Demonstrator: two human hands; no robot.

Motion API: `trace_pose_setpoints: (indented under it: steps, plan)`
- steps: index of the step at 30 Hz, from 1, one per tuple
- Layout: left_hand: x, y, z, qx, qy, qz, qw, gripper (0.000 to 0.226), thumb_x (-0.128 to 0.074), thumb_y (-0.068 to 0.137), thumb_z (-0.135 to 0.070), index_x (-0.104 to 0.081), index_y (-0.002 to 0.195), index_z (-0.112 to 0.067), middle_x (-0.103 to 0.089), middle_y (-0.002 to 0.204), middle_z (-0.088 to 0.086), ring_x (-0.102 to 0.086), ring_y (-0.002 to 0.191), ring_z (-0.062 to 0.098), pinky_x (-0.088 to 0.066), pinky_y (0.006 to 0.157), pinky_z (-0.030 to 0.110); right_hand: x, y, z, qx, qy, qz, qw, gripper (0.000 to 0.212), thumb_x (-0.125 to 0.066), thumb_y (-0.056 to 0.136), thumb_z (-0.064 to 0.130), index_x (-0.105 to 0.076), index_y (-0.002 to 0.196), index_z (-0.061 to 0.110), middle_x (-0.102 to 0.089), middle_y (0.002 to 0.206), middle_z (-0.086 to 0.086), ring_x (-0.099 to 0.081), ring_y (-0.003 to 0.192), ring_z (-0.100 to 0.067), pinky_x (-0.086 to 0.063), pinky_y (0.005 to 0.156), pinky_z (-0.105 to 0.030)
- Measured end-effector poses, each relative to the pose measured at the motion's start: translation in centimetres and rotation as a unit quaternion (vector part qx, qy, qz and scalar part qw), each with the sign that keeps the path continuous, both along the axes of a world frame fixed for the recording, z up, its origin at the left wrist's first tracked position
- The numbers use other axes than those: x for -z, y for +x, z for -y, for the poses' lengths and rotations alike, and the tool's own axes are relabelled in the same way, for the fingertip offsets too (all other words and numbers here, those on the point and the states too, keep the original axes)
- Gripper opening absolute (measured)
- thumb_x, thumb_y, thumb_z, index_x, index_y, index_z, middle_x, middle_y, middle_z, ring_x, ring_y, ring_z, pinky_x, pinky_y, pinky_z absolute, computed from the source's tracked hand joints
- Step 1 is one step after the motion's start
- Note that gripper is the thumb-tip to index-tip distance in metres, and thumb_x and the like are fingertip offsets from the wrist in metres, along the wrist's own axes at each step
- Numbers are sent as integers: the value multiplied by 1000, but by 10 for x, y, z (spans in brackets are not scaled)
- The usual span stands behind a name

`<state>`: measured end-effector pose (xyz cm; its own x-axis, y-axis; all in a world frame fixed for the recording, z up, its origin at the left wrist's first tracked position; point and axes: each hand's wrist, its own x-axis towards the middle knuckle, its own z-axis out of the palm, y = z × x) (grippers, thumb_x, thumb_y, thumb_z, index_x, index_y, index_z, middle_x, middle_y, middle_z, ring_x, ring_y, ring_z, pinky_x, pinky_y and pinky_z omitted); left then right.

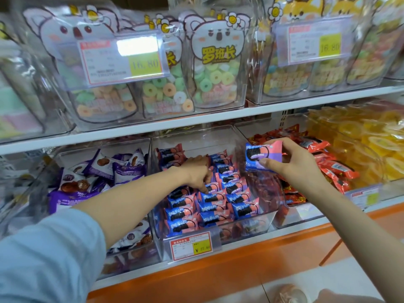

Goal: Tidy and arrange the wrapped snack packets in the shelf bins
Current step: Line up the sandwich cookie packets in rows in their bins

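A person stands at a shop shelf of clear plastic bins. The left hand (197,171) reaches down into the middle bin (196,138), its bent fingers touching the rows of packets (218,202) standing there in blue and pink wrappers; whether it grips one is hard to tell, as the fingertips are partly hidden. The right hand (293,162) pinches a single matching packet (262,157) between thumb and fingers, held above the bin's right wall. Purple packets (122,167) fill the bin to the left, red packets (334,167) the bin to the right. A price tag (191,246) hangs on the middle bin's front.
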<state>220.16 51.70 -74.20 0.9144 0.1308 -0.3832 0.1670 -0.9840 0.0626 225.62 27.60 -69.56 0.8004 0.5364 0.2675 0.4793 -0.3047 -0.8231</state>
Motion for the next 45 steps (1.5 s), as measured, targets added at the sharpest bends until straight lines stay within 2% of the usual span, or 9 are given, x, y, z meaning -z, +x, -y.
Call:
trace_pose_setpoints:
  steps: [9,12,16,21,24,26,38,42,45]
  plan:
    - [1,2,-5,-67,31,8,997,32,-69,82,-27,-43,67,-14,-41,65,-1,-37,54,11,-31,47,22,0,1,0,0,-17,14,1000,26,-70,84,23,-56,104,16,-65,97,-7,-61,90,-27,-48,71,-26]
    - [4,-1,-1,-47,76,35,995,41,-71,80,-36,-44,60,-13,-47,70,2,-42,58,15,-29,46,26,0,0,0,-1,-16,7,1000,25,-70,84,23,-56,104,16,-66,97,-9,-61,91,-30,-51,74,-36]
    - [6,0,2,-16,67,64,996,35,-74,76,-37,-51,86,-12,-54,101,7,-53,88,24,-34,59,28,0,0,0,1,-17,10,1000,25,-70,83,23,-57,103,16,-66,97,-12,-61,92,-32,-50,77,-41]
    - [-14,-8,3,-4,-85,47,995,22,-72,80,-29,-56,87,-15,-52,90,-3,-45,79,10,-31,60,22,-1,1,0,-1,-14,-2,1000,26,-70,83,24,-58,103,15,-66,98,-13,-61,93,-35,-52,80,-49]
    - [-8,-16,5,51,16,27,998,30,-70,78,-41,-69,96,-18,-44,118,0,-35,110,14,-29,94,30,-2,0,0,-3,-11,-5,1000,27,-70,83,24,-58,105,15,-66,98,-11,-61,94,-35,-52,82,-50]
    - [-1,-17,11,73,88,34,993,29,-68,79,-43,-70,97,-19,-39,131,1,-27,123,20,-19,104,39,-2,0,0,-6,-10,-6,1000,26,-70,84,23,-59,105,15,-66,98,-9,-61,94,-34,-52,82,-48]
    - [-4,-18,10,46,168,55,983,43,-72,73,-49,-70,91,-9,-44,132,4,-30,127,25,-20,107,43,-1,0,0,-7,-6,-3,1000,26,-69,84,22,-59,107,16,-65,96,0,-62,92,-24,-51,76,-30]
    - [-12,-20,11,28,149,26,988,43,-71,73,-50,-70,93,-12,-44,128,4,-30,125,26,-23,105,43,-1,0,0,-9,-6,2,1000,26,-69,84,20,-59,108,15,-65,96,-1,-62,92,-23,-49,73,-25]
    - [-23,-25,12,8,87,82,993,37,-71,74,-48,-70,90,-15,-46,119,1,-33,118,22,-30,96,38,-1,0,-1,-9,-3,5,1000,26,-70,84,20,-59,106,14,-66,97,-5,-61,92,-26,-50,74,-30]
